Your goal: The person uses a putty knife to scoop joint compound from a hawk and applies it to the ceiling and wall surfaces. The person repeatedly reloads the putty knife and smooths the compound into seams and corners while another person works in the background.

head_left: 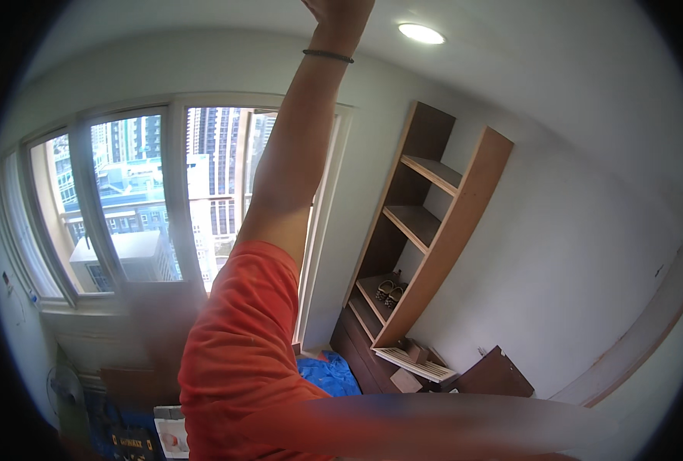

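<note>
A bare arm in a red short sleeve [242, 330] rises from the lower edge to the top of the view; by its place I take it for my left. Round its wrist sits a thin dark bracelet [328, 56]. Only the base of my left hand [340, 9] shows at the upper edge. The fingers lie outside the picture, so what they touch or hold is hidden. Nearest to that hand in the view is a lit round ceiling light [422, 33], off to its right. My right hand does not show.
A tall brown shelf unit [464, 230] stands tilted in view, with a pair of patterned shoes [388, 293]. Boards [495, 376] and a blue sheet [330, 374] lie below. Windows [130, 200] line the left, above a fan [63, 384]. A blurred band covers the bottom.
</note>
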`<move>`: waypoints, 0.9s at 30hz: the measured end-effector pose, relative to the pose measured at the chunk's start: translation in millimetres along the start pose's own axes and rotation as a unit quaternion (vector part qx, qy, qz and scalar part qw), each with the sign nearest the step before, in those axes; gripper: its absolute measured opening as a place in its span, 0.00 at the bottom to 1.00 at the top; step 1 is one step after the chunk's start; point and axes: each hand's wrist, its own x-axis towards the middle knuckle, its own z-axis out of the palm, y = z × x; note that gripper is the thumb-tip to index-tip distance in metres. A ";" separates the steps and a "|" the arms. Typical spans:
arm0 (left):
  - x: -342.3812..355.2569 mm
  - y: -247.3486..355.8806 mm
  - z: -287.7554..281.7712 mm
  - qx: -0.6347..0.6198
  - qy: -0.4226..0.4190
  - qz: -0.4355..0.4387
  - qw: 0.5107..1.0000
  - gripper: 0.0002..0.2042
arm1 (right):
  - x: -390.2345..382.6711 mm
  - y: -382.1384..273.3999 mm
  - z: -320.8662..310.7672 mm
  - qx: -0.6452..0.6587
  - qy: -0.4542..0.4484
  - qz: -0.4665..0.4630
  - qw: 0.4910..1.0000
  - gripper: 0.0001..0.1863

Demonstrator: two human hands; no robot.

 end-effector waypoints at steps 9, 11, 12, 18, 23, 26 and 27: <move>-76.6 75.2 21.8 -0.068 -0.100 -0.115 0.986 0.35 | -23.0 -3.4 -16.2 0.084 0.111 0.017 0.990 0.41; -92.0 84.4 29.4 -0.078 -0.105 -0.109 0.985 0.35 | -64.7 -53.3 2.9 0.178 0.084 0.111 0.974 0.40; -109.7 84.2 47.1 -0.069 -0.060 -0.071 0.993 0.35 | -61.5 -45.0 -0.7 0.165 0.089 0.044 0.981 0.40; -176.3 116.7 85.8 -0.102 -0.049 -0.045 0.993 0.34 | 11.4 70.2 -62.0 0.130 0.181 -0.001 0.975 0.35; -239.5 144.6 120.6 -0.117 -0.006 -0.031 0.993 0.34 | -36.7 43.2 -42.2 0.210 0.195 0.001 0.958 0.27; -286.0 171.6 134.0 -0.097 -0.083 -0.039 0.991 0.32 | -32.5 70.6 -51.6 -0.153 0.352 -0.320 0.866 0.28; -305.2 178.5 140.1 -0.096 -0.106 -0.029 0.989 0.31 | -35.3 68.9 -47.8 -0.157 0.365 -0.304 0.866 0.28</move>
